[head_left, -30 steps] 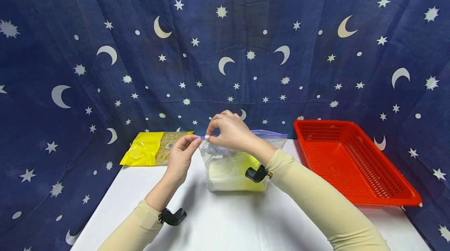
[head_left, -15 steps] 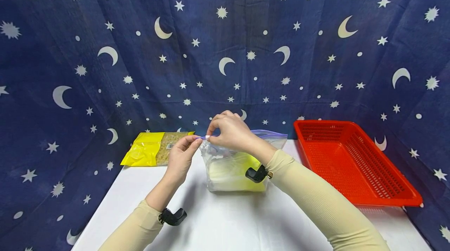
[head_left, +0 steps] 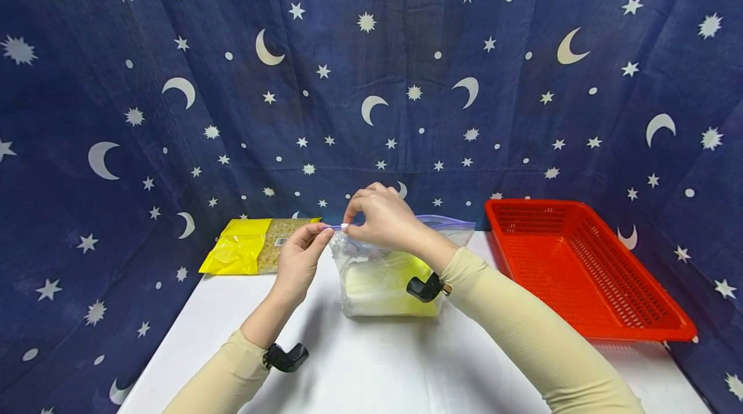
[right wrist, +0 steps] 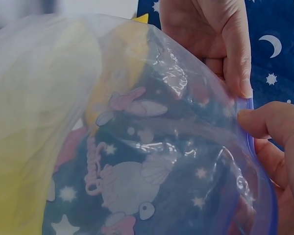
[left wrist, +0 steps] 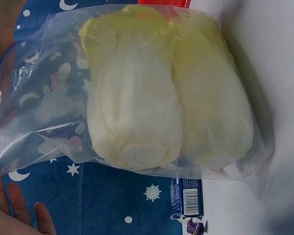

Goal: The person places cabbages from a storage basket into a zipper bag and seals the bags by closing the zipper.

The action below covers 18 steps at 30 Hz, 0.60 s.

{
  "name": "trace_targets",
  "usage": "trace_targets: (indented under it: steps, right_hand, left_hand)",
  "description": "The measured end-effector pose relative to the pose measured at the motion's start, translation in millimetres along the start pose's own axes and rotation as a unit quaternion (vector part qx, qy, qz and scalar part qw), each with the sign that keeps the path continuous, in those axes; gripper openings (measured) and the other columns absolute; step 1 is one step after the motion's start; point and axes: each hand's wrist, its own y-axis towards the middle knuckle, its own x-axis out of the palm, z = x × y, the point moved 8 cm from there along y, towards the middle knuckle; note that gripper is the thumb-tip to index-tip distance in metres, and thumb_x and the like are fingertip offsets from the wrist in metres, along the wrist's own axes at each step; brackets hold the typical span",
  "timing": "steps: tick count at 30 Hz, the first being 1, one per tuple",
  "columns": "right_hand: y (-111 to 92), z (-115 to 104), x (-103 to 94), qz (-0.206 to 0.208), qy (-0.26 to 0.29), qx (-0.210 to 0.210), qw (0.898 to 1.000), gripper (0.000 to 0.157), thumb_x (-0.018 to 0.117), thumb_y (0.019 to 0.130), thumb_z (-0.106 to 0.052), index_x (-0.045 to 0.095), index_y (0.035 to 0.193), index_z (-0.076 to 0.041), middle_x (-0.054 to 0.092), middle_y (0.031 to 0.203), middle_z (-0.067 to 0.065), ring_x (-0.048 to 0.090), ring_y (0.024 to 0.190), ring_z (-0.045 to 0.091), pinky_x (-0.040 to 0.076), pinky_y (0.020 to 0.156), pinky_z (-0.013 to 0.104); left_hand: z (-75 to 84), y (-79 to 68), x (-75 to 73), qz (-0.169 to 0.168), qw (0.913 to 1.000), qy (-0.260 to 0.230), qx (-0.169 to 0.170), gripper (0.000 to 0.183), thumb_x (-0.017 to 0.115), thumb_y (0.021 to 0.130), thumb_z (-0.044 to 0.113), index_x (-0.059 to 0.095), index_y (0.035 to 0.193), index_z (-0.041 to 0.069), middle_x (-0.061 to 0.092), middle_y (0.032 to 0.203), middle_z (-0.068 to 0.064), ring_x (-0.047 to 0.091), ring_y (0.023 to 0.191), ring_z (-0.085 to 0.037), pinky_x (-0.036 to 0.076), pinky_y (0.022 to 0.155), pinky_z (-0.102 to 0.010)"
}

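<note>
A clear zip bag (head_left: pixel 371 298) with a purple zip strip (right wrist: pixel 272 200) stands upright on the white table. Inside lie two pale heads of napa cabbage (left wrist: pixel 134 98), yellowish at the leafy ends. At the bag's upper left corner, my left hand (head_left: pixel 298 262) pinches the end of the strip between thumb and finger. Just to its right, my right hand (head_left: pixel 386 217) pinches the small white slider (head_left: pixel 344 226) on the strip. Toward the right end, the bag's two purple edges stand apart. The bag's printed side carries cartoon figures (right wrist: pixel 132 186).
A yellow pack (head_left: pixel 246 246) with a see-through part lies at the back left. To the right is a red perforated plastic basket (head_left: pixel 580 272). The left wrist view also has a small blue box (left wrist: pixel 188 198) with a barcode. A starry blue cloth (head_left: pixel 348 78) hangs behind.
My right hand and the white slider have crept slightly right along the strip. My left hand keeps its pinch at the corner, and the bag stays in place.
</note>
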Motion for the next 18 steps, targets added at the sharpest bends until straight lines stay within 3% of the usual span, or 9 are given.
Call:
trace_targets:
  steps: [18]
  right_hand:
    - [-1.4, 8.4, -1.5, -0.026, 0.007, 0.025, 0.999, 0.007, 0.078, 0.086, -0.033, 0.076, 0.083, -0.027, 0.069, 0.105, -0.011, 0.054, 0.107, 0.017, 0.041, 0.094, 0.041]
  left_hand:
    - [-1.1, 0.2, -0.4, 0.003, 1.0, 0.002, -0.003, 0.026, 0.073, 0.097, 0.016, 0.067, 0.111, -0.005, 0.067, 0.099, -0.002, 0.059, 0.097, -0.017, 0.049, 0.095, -0.028]
